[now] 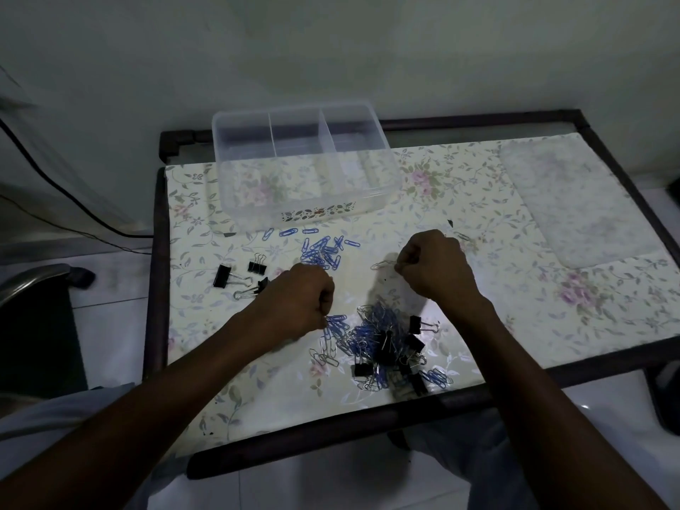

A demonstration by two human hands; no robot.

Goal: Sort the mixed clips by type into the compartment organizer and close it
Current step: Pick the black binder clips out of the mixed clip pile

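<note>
A clear compartment organizer [235,200] stands open at the back of the table, its compartments showing nothing inside. A mixed heap of blue paper clips, silver paper clips and black binder clips [386,347] lies near the front edge. Sorted groups lie apart: blue paper clips [320,250] in front of the organizer, three black binder clips [241,276] to the left. My left hand [307,296] is curled and pinches blue paper clips [336,322] at the heap's left edge. My right hand [434,266] is curled and pinches a silver paper clip [382,265].
The table [552,325] has a floral cover and a dark raised frame. A pale translucent lid [574,200] lies flat at the back right. A chair arm [33,281] and a black cable [73,200] are to the left, off the table.
</note>
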